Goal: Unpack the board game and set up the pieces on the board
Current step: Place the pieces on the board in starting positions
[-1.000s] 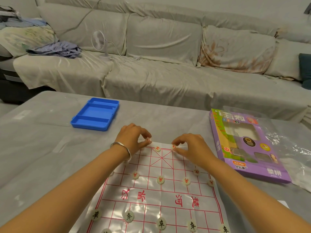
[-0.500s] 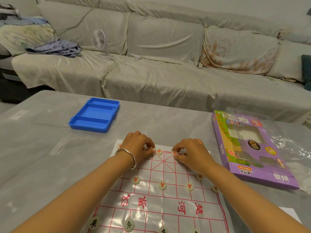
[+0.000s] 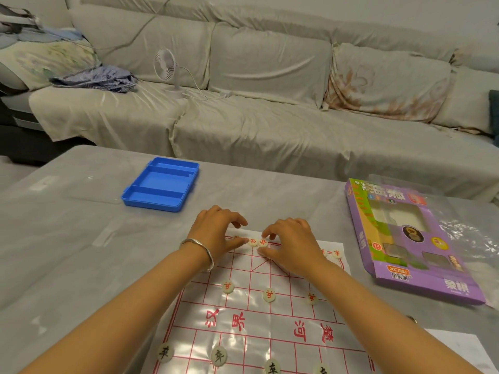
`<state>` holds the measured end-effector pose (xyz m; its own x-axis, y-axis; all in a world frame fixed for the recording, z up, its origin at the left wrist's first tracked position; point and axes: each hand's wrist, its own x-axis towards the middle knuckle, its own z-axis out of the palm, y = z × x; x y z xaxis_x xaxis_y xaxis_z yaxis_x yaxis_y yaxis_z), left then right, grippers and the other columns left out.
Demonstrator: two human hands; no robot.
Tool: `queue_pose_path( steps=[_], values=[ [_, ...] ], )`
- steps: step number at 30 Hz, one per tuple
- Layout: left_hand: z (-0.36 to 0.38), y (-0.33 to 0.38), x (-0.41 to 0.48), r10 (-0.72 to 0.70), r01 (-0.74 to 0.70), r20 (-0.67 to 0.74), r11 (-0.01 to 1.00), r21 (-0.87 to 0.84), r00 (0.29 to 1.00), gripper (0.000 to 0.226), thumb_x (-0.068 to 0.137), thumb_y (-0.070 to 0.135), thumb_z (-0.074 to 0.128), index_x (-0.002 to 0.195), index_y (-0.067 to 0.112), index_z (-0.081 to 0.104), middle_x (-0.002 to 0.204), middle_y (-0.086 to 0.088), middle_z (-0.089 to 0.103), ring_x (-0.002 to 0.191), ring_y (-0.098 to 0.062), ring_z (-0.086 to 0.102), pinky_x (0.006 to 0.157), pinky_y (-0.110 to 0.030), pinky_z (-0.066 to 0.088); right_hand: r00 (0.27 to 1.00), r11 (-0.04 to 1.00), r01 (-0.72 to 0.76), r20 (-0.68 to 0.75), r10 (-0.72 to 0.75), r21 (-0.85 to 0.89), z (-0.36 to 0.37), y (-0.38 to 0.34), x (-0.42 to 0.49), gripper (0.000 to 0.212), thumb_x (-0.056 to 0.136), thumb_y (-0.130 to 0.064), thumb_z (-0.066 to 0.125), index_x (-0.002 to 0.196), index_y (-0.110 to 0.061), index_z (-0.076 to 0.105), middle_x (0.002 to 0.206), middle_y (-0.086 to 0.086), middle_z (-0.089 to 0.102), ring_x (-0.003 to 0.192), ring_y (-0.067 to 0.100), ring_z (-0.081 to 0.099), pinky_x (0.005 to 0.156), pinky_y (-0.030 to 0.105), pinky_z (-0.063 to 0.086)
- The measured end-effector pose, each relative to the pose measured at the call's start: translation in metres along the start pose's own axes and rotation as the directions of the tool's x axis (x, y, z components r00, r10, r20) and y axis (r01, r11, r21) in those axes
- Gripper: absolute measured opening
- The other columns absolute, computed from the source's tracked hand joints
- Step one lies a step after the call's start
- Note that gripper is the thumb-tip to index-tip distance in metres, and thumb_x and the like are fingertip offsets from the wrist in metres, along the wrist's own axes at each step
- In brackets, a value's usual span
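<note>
1. The right hand (image 3: pixel 291 247) is at the centre of the frame. Its grip is pressed together, with forefinger and thumb pinching the right disc (image 3: pixel 263 242) at the far edge of the board (image 3: pixel 243 333).
2. The left hand (image 3: pixel 218 233) is just left of it. Its grip is spread, the fingers arched over the board and enclosing nothing. The thumb tip touches the left disc (image 3: pixel 253 242). The two discs lie side by side, touching. A bangle (image 3: pixel 199 247) circles this wrist.
3. Three red-marked discs (image 3: pixel 269 295) form a row below the hands. Two more sit at the board's far right corner.
4. Four black-marked discs (image 3: pixel 218 354) line the bottom of the frame.
5. The board is a glossy sheet with a red grid, lying flat on the grey bench (image 3: pixel 67 238).
6. The blue tray (image 3: pixel 162 184) lies on the bench to the upper left of the hands, apart from the board.
7. The purple game box (image 3: pixel 410 238) lies flat at the right of the frame on clear plastic wrap (image 3: pixel 472 238).
8. A sofa (image 3: pixel 270 130) carrying a white fan (image 3: pixel 164 63) spans the upper frame.
</note>
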<state>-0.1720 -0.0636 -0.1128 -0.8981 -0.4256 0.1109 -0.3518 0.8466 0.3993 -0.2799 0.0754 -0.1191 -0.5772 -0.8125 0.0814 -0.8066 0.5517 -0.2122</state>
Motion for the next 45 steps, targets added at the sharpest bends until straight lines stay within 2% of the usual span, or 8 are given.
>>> queue_pose_path(
  steps=[5, 10, 15, 19, 26, 36, 42, 45],
  values=[
    [-0.004, -0.002, -0.002, 0.009, -0.009, -0.002, 1.0, 0.0, 1.0, 0.039, 0.085, 0.042, 0.059, 0.122, 0.031, 0.053, 0.122, 0.008, 0.056, 0.117, -0.013, 0.041, 0.099, -0.027, 0.032, 1.0, 1.0, 0.008, 0.012, -0.007, -0.023, 0.001, -0.003, 0.002, 0.032, 0.088, -0.045, 0.057, 0.115, -0.028, 0.062, 0.112, -0.006, 0.062, 0.104, 0.012, 0.049, 0.104, 0.029, 0.025],
    [0.001, 0.003, -0.002, 0.005, -0.005, 0.031, 1.0, 0.004, 1.0, 0.041, 0.085, 0.044, 0.058, 0.123, 0.03, 0.053, 0.126, 0.006, 0.054, 0.12, -0.015, 0.039, 0.101, -0.028, 0.031, 0.999, 1.0, -0.009, 0.048, 0.007, 0.024, -0.007, 0.007, -0.002, 0.031, 0.089, -0.036, 0.059, 0.119, -0.029, 0.06, 0.121, -0.006, 0.06, 0.114, 0.013, 0.046, 0.108, 0.03, 0.021],
    [0.01, 0.005, 0.003, 0.007, -0.012, 0.056, 0.996, 0.089, 0.998, 0.044, 0.084, 0.05, 0.056, 0.124, 0.032, 0.053, 0.133, 0.006, 0.047, 0.126, -0.016, 0.033, 0.105, -0.03, 0.028, 0.995, 0.994, -0.097, -0.027, 0.096, -0.051, -0.005, 0.01, -0.002, 0.039, 0.084, -0.053, 0.058, 0.114, -0.028, 0.06, 0.123, -0.007, 0.057, 0.118, 0.012, 0.043, 0.114, 0.034, 0.012],
    [0.014, 0.006, 0.008, 0.005, -0.01, 0.047, 0.994, 0.111, 0.999, 0.041, 0.084, 0.05, 0.057, 0.119, 0.031, 0.058, 0.134, 0.006, 0.046, 0.127, -0.016, 0.032, 0.104, -0.03, 0.028, 0.996, 0.995, -0.089, 0.004, 0.09, -0.045, 0.0, 0.011, 0.001, 0.032, 0.087, -0.049, 0.056, 0.109, -0.028, 0.065, 0.128, -0.007, 0.055, 0.122, 0.012, 0.042, 0.116, 0.037, 0.007],
    [0.019, 0.006, 0.011, -0.002, -0.005, 0.067, 0.994, 0.112, 0.998, 0.038, 0.082, 0.05, 0.059, 0.115, 0.031, 0.062, 0.132, 0.006, 0.047, 0.126, -0.017, 0.032, 0.103, -0.029, 0.028, 0.998, 0.999, -0.045, 0.034, 0.045, 0.0, 0.001, 0.013, 0.0, 0.036, 0.087, -0.046, 0.057, 0.119, -0.031, 0.06, 0.128, -0.008, 0.055, 0.122, 0.012, 0.042, 0.115, 0.035, 0.009],
    [0.022, 0.011, 0.013, -0.015, 0.008, 0.069, 0.995, 0.099, 0.998, 0.035, 0.083, 0.048, 0.06, 0.113, 0.031, 0.063, 0.132, 0.007, 0.048, 0.125, -0.016, 0.032, 0.103, -0.029, 0.029, 0.998, 0.998, -0.057, 0.015, 0.058, -0.014, 0.004, 0.017, 0.001, 0.032, 0.088, -0.046, 0.057, 0.113, -0.029, 0.064, 0.125, -0.008, 0.058, 0.119, 0.011, 0.045, 0.116, 0.036, 0.009],
    [0.023, 0.012, 0.012, -0.031, 0.024, 0.064, 0.995, 0.099, 0.997, 0.038, 0.084, 0.048, 0.058, 0.117, 0.029, 0.06, 0.132, 0.005, 0.048, 0.126, -0.017, 0.033, 0.104, -0.029, 0.029, 0.998, 0.998, -0.059, -0.004, 0.059, -0.01, 0.005, 0.016, 0.0, 0.033, 0.088, -0.046, 0.056, 0.115, -0.029, 0.063, 0.124, -0.008, 0.058, 0.119, 0.01, 0.045, 0.116, 0.035, 0.009],
    [0.023, 0.011, 0.011, -0.016, 0.008, 0.076, 0.995, 0.098, 0.997, 0.042, 0.084, 0.049, 0.058, 0.122, 0.03, 0.056, 0.133, 0.005, 0.047, 0.126, -0.017, 0.033, 0.104, -0.029, 0.028, 0.998, 0.997, -0.065, -0.02, 0.066, 0.046, -0.006, 0.022, -0.004, 0.035, 0.086, -0.045, 0.059, 0.118, -0.029, 0.059, 0.121, -0.009, 0.059, 0.117, 0.01, 0.045, 0.115, 0.033, 0.011]
  ],
)
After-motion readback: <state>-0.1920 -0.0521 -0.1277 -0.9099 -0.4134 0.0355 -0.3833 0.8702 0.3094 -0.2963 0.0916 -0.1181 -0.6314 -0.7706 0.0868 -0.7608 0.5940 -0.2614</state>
